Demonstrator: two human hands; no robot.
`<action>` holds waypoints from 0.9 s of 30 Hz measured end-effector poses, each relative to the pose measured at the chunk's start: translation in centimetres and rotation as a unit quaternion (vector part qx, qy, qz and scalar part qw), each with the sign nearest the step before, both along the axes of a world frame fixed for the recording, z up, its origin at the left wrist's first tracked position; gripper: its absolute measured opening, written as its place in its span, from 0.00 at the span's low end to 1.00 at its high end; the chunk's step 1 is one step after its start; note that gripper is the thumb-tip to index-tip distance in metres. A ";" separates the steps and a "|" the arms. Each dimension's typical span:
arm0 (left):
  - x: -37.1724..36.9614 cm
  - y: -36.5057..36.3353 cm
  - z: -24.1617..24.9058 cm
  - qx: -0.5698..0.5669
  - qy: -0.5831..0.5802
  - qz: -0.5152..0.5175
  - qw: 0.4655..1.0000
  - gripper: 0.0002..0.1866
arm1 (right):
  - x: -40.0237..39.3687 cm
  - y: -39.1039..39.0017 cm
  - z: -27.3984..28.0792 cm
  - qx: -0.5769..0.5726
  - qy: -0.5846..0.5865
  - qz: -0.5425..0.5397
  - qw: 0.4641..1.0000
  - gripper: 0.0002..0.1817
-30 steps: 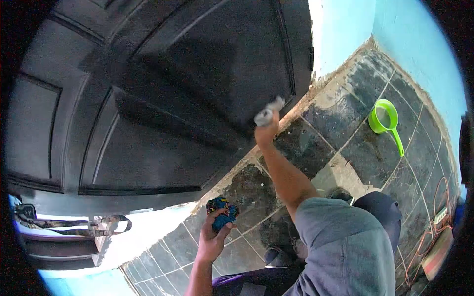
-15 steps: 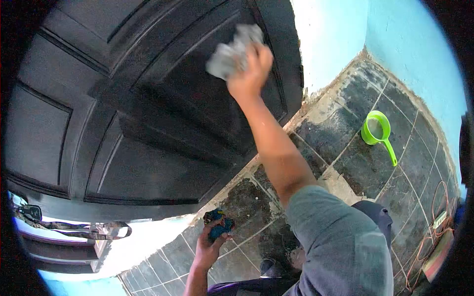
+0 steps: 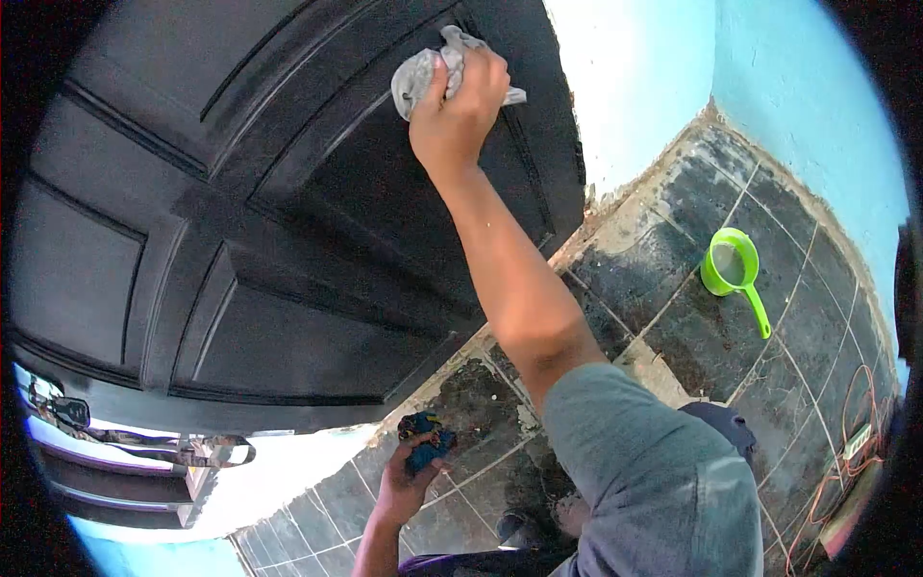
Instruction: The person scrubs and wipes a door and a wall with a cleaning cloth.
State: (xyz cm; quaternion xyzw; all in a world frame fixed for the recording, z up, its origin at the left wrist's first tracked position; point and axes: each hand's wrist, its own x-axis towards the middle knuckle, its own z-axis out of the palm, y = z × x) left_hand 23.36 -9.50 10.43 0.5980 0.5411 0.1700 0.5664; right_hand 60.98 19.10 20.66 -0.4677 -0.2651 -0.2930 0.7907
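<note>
My right hand [image 3: 461,111] is raised and grips a crumpled grey rag [image 3: 423,72], pressing it against an upper panel of the black panelled door [image 3: 240,221]. My left hand [image 3: 404,486] hangs low near the floor and is closed around a bunched blue patterned cloth [image 3: 428,444]. My right arm in a grey sleeve stretches up across the middle of the view.
A green plastic scoop [image 3: 731,269] lies on the dark tiled floor [image 3: 673,288] to the right. Light blue walls [image 3: 798,87] stand behind it. Orange cord [image 3: 846,423] is coiled at the far right. A strap with keys [image 3: 125,438] hangs at the door's lower left edge.
My right hand has lifted the grey rag from the door's lower edge up to an upper panel. My left hand stays low with the blue cloth.
</note>
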 end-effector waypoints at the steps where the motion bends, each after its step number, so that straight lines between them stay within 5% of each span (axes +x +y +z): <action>1: -0.6 0.1 -0.6 0.000 -0.010 0.010 1.000 0.22 | 0.5 -0.6 -1.2 -0.030 -0.039 -0.012 0.999 0.22; 5: -0.4 0.5 -0.8 0.029 0.011 0.006 0.999 0.23 | -0.1 -2.3 -16.1 -0.124 0.001 -0.030 0.992 0.31; 7: 0.8 0.7 0.2 0.013 0.006 0.025 1.000 0.24 | -1.5 -2.6 -26.8 -0.198 0.104 -0.026 0.974 0.23; 9: 0.7 0.5 -0.2 0.032 0.018 -0.005 0.999 0.24 | -2.4 -3.0 -35.2 -0.355 0.280 0.010 0.892 0.16; 12: 0.2 -0.1 0.0 0.034 0.020 -0.033 0.999 0.24 | -1.9 -2.2 -31.0 -0.358 0.268 -0.046 0.893 0.15; 14: 0.2 -0.5 0.3 0.047 0.026 -0.049 0.997 0.24 | -2.2 -2.1 -20.0 -0.150 0.129 -0.010 0.980 0.19; 16: -0.1 -0.4 0.6 0.078 0.048 -0.072 0.993 0.24 | -4.9 -2.5 -9.4 -0.013 0.064 0.139 0.988 0.30; 19: -0.5 -0.5 0.3 0.080 0.041 -0.059 0.994 0.24 | -10.4 -2.8 -2.9 -0.100 -0.102 0.109 0.984 0.33; 22: -1.2 -0.2 0.2 0.104 0.069 -0.071 0.990 0.24 | -12.1 -4.3 -5.1 -0.119 -0.222 0.154 0.956 0.29; 27: -0.6 -1.3 3.0 0.076 0.063 -0.007 0.995 0.25 | -13.9 -6.6 -23.7 -0.302 -0.274 0.194 0.892 0.23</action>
